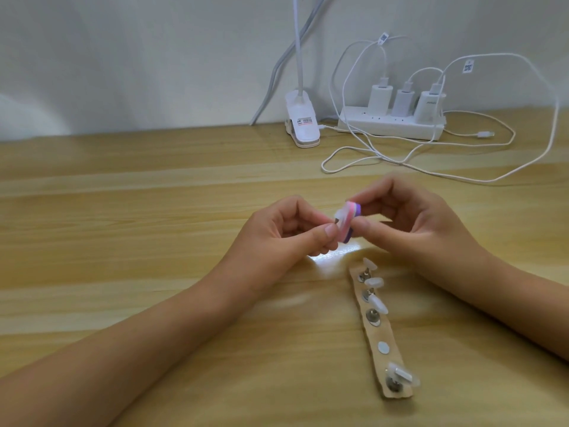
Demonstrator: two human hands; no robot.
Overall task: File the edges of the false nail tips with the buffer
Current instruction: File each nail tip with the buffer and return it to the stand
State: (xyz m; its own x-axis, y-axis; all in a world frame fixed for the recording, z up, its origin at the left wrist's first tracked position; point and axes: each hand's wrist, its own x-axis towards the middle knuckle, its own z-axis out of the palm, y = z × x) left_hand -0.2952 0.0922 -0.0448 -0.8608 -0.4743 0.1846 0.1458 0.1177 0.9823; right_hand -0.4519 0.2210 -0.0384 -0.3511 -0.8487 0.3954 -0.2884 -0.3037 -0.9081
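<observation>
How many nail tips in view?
5. One tip pinched in the left hand, against the right hand's buffer; three at the strip's far end; one at its near end. Fingers could hide more.

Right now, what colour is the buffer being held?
The buffer is pink and purple in layers; the head view shows it.
</observation>
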